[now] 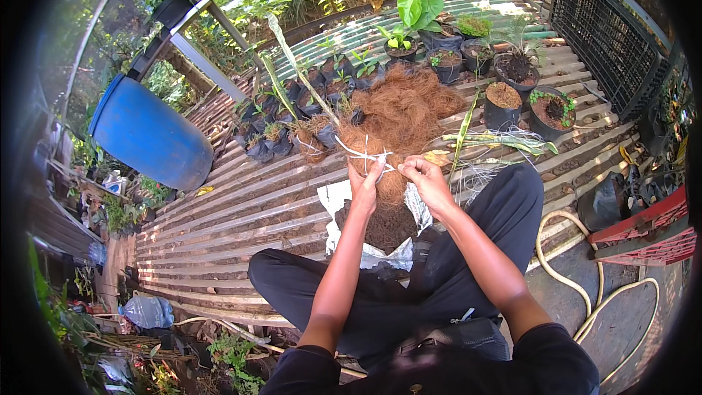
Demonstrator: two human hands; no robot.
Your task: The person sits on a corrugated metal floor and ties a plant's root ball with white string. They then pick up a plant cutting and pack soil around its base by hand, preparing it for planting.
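Observation:
A ball of brown coconut fibre (352, 137) stands in front of me, with a tall snake plant leaf (298, 62) rising from it and leaning left. White string (360, 152) wraps and crosses around the ball. My left hand (365, 180) is closed at the ball's near side, thumb and fingers pinching the string. Just to its right, my right hand (427, 180) pinches a string end between thumb and fingers. Below both hands, dark soil (379, 228) lies in an opened white sack (333, 201). Loose coconut fibre (413, 102) is heaped behind the ball.
Several potted plants (446, 62) and small black grow bags line the far side. Cut snake plant leaves (512, 140) and loose string lie to the right. A blue barrel (150, 132) tilts at left; a red crate (643, 238) and a hose (585, 285) are at right.

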